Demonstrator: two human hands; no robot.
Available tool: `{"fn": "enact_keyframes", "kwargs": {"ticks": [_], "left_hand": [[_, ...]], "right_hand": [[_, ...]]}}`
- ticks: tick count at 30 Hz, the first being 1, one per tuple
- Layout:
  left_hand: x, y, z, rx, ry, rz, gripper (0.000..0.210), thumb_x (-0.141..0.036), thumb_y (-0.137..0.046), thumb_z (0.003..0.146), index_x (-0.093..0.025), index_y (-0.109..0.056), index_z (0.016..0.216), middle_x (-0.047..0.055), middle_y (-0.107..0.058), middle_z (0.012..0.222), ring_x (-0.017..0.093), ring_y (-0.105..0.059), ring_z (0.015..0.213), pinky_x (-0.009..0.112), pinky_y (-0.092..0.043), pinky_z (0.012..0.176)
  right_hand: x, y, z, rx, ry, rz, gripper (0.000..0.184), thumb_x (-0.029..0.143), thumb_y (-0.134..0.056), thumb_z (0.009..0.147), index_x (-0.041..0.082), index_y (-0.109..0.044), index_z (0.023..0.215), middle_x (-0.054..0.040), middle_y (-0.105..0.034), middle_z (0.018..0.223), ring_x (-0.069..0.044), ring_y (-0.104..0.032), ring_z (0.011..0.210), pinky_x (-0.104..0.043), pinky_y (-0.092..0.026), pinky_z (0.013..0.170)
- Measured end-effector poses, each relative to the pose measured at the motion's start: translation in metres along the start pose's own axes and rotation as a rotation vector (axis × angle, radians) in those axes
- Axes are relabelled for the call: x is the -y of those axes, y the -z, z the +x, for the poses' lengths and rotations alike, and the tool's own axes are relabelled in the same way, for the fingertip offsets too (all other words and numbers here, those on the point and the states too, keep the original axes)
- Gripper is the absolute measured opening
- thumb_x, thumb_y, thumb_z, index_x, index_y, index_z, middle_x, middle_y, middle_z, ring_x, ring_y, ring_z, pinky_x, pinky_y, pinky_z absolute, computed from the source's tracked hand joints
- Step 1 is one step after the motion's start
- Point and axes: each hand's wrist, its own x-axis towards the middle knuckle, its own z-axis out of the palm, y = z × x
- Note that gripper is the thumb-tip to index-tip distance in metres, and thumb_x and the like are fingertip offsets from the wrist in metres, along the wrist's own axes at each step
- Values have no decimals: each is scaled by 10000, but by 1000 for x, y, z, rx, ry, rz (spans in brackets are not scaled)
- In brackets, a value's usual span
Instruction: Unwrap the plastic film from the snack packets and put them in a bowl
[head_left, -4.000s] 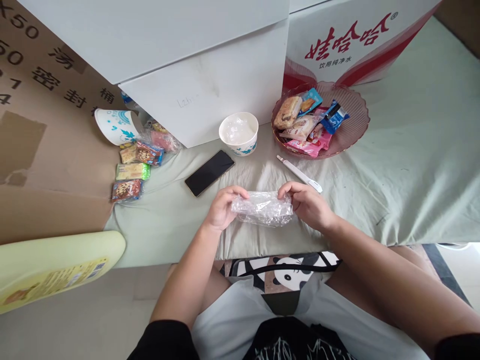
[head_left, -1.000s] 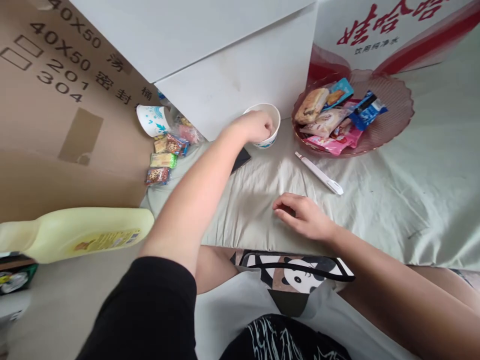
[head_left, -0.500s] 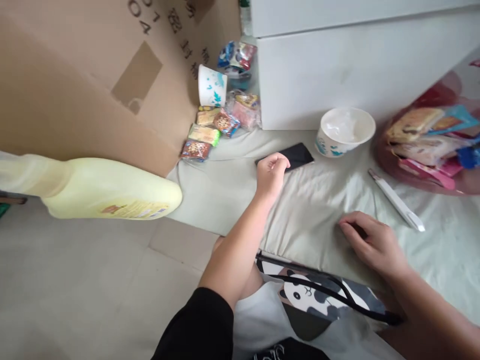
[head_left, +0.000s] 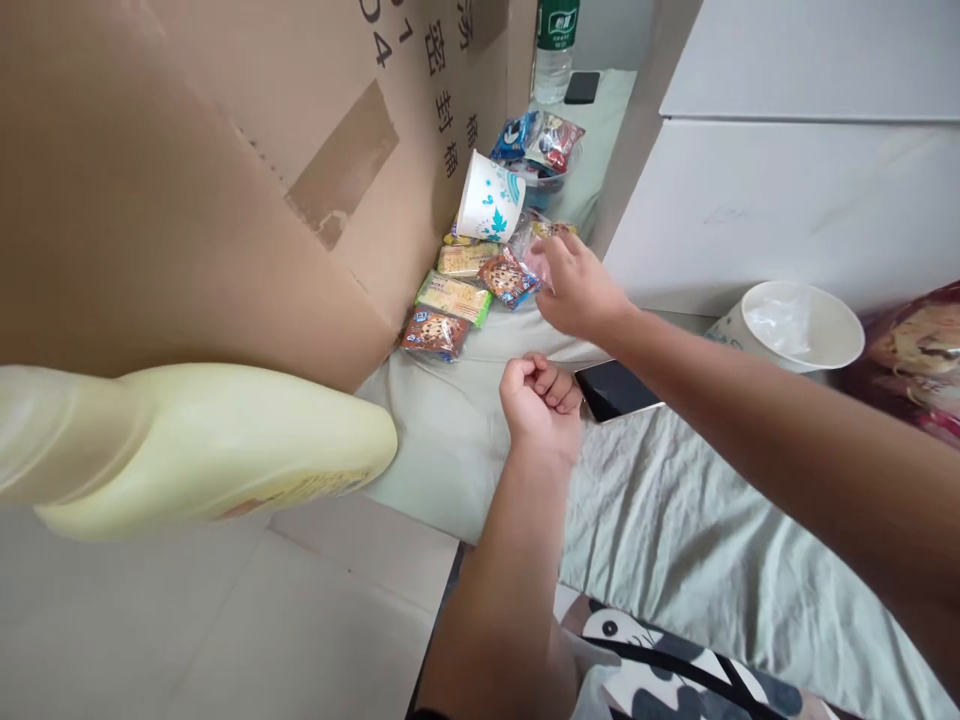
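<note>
Well, as far as anyone standing here can judge, things look only partway along. The crumpled clear plastic [head_left: 780, 320] sits inside the white paper cup with blue print [head_left: 727, 324], so that much seems done. No lift of a snack shows yet: the pinkish packet in clear wrapping [head_left: 535, 264] lies among its neighbours beside the tall brown cardboard carton [head_left: 247, 200]. The person's right hand [head_left: 581, 285] is over there, thumb and forefinger parted beside that packet; whether the fingertips touch it, I can't tell. The left hand [head_left: 538, 400] is curled into a loose fist near the black phone [head_left: 619, 390], with nothing visible in it, though something small could be hidden inside.

As for room, the packets are hemmed in by the carton on one side and the big white box [head_left: 795, 210] on the other, with a second blue-printed paper cup [head_left: 491, 198] tilted close behind them. The easier way out, I'd say, is toward the person, over the pale green cloth [head_left: 435, 410], but the forearms take up much of that side, and the pale yellow plastic bottle [head_left: 255, 430] juts in near the cloth's front edge.
</note>
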Motion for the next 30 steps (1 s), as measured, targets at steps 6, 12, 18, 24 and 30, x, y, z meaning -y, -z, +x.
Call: {"fn": "enact_keyframes", "kwargs": {"ticks": [6,12,18,24,30], "left_hand": [[-7,-4,6,4,46,-23,133,-159,-435,738,-207,-338,661,-71,-142,554,74,-162,417,240,-136,438],[-3,-5,4,55,64,-21,128,-165,-430,757,-210,-343,676,-66,-143,566,82,-158,427,250,-137,450],[-3,-2,-5,72,80,-75,127,-144,-402,779,-205,-349,681,-64,-138,579,77,-156,434,256,-118,459],[-13,1,-4,83,79,-77,142,-153,-404,806,-206,-352,684,-63,-151,571,82,-158,434,256,-132,456],[-11,-2,-4,94,109,-107,167,-134,-397,813,-200,-359,664,-66,-152,549,71,-164,418,237,-123,434]], "right_hand": [[-32,-30,83,195,-249,-151,740,249,-732,766,120,-436,1431,-235,-439,1435,-489,-421,1375,-676,-403,1066],[-39,-31,92,310,-396,-265,873,356,-860,704,120,-450,1439,-249,-303,1486,-527,-484,1303,-650,-454,982],[-29,-22,93,424,-395,-366,861,341,-883,663,112,-493,1395,-238,-330,1480,-443,-530,1259,-564,-474,972],[-22,-15,83,389,-376,-466,732,397,-896,638,130,-599,1251,-218,-298,1508,-456,-482,1295,-517,-460,977],[-13,-12,74,356,-285,-532,622,364,-951,524,147,-666,1032,-190,-535,1280,-514,-467,1270,-683,-409,978]]}}
